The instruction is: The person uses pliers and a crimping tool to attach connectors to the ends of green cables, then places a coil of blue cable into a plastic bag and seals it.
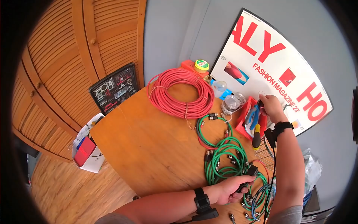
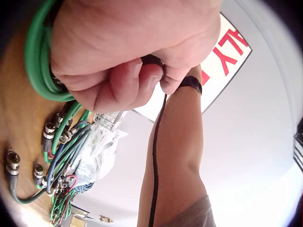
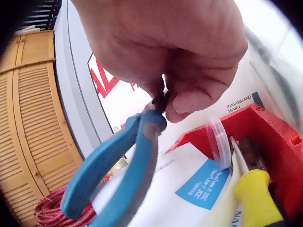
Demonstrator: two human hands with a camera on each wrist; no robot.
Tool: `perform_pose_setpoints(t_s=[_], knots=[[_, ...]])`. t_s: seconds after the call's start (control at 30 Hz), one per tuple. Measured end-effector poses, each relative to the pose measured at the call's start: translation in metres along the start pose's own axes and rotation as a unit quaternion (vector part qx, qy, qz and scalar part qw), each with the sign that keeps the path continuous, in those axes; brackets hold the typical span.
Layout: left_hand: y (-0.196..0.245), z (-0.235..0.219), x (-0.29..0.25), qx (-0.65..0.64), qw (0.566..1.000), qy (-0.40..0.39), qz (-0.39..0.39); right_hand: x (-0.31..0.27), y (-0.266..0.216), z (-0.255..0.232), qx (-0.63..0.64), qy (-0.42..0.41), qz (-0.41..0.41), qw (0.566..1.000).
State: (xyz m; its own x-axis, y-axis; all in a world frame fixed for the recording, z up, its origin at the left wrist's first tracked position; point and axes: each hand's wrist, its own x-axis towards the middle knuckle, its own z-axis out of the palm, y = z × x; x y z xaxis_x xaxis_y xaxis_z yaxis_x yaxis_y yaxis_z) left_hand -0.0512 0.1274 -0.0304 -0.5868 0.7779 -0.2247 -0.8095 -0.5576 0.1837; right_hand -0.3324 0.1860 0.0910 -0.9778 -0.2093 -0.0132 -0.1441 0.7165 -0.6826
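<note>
right wrist view: the right hand point(image 3: 165, 42) pinches the blue-handled pliers point(image 3: 142, 165) by the head between its fingers, at the red bin point(image 3: 279, 137); probably rigid, modestly heavy, best held by both handles. the left hand's point(image 1: 228, 189) fingers curl round a black object point(image 1: 252, 171).

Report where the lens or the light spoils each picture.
Head: strong fisheye bowing, plain along the upper edge of the fashion magazine poster, with black corners. Left wrist: the wall glares nearly white toward the lower right. Right wrist: the right hand is shadowed on its underside, and the blue-handled pliers look slightly soft.
</note>
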Motion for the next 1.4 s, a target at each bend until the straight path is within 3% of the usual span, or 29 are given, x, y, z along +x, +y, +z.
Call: perform_pose_setpoints(t_s=[0.1,0.17,0.3,0.33,0.37,0.4,0.47,0.53,0.6,0.67,0.7,0.8,0.9,0.93,1.0,1.07,1.13,1.23,1.27,1.33,1.4], knots=[[0.000,0.001,0.000,0.002,1.000,-0.004,0.001,0.000,0.002,0.003,-0.038,0.000,-0.005,0.999],[-0.001,0.001,-0.001,0.002,1.000,-0.013,0.003,-0.012,-0.006,0.001,-0.102,0.023,-0.077,0.991],[0.000,0.009,-0.008,0.003,0.997,-0.052,0.049,-0.099,-0.026,-0.006,-0.057,-0.039,-0.115,0.991],[0.001,0.011,-0.008,-0.004,0.994,-0.058,0.091,-0.121,-0.021,-0.009,-0.059,-0.043,-0.137,0.988],[0.000,0.013,-0.008,-0.010,0.989,-0.065,0.130,-0.140,-0.012,-0.011,-0.037,-0.040,-0.117,0.992],[0.000,0.006,-0.005,-0.014,0.981,-0.122,0.153,-0.158,-0.002,-0.014,-0.014,-0.035,-0.096,0.995],[0.002,0.013,-0.008,0.030,0.971,-0.090,0.219,-0.194,0.016,-0.013,0.081,-0.064,-0.083,0.991],[0.002,0.008,-0.004,0.062,0.961,-0.098,0.251,-0.222,0.026,-0.013,0.128,-0.143,-0.004,0.981],[0.005,-0.002,0.003,0.103,0.959,-0.095,0.247,-0.232,0.046,-0.008,0.146,-0.245,-0.027,0.958],[0.006,-0.007,0.004,0.116,0.959,-0.101,0.238,-0.240,0.048,0.003,0.167,-0.211,-0.045,0.962],[0.007,-0.004,0.003,0.121,0.959,-0.097,0.237,-0.240,0.049,0.006,0.181,-0.189,-0.072,0.962],[0.009,-0.002,0.002,0.119,0.960,-0.102,0.231,-0.226,0.039,0.000,0.249,-0.199,0.005,0.948],[0.009,0.008,-0.005,0.070,0.977,-0.011,0.200,-0.186,0.041,0.000,0.193,-0.076,-0.069,0.976],[0.011,0.005,-0.005,0.072,0.977,-0.014,0.201,-0.173,0.037,-0.005,0.221,-0.077,-0.026,0.972],[0.013,0.000,-0.005,0.069,0.985,-0.033,0.155,-0.149,0.021,-0.007,0.171,-0.019,-0.035,0.985],[0.011,0.000,-0.005,0.073,0.985,-0.021,0.154,-0.105,0.028,0.001,0.145,-0.028,-0.028,0.989],[0.011,-0.005,-0.002,0.057,0.986,-0.062,0.146,-0.080,0.027,0.008,0.121,-0.039,-0.024,0.992],[0.011,-0.005,-0.002,0.058,0.986,-0.046,0.146,-0.063,0.010,0.029,-0.136,-0.006,-0.073,0.988],[0.011,-0.005,-0.002,0.056,0.987,-0.049,0.139,-0.056,0.007,0.034,-0.136,-0.015,-0.077,0.988],[0.010,-0.007,0.000,0.051,0.986,-0.044,0.149,-0.040,0.005,0.037,-0.146,-0.054,-0.010,0.988],[0.010,-0.005,0.000,0.062,0.986,-0.048,0.144,-0.037,0.003,0.035,-0.157,-0.027,-0.014,0.987]])
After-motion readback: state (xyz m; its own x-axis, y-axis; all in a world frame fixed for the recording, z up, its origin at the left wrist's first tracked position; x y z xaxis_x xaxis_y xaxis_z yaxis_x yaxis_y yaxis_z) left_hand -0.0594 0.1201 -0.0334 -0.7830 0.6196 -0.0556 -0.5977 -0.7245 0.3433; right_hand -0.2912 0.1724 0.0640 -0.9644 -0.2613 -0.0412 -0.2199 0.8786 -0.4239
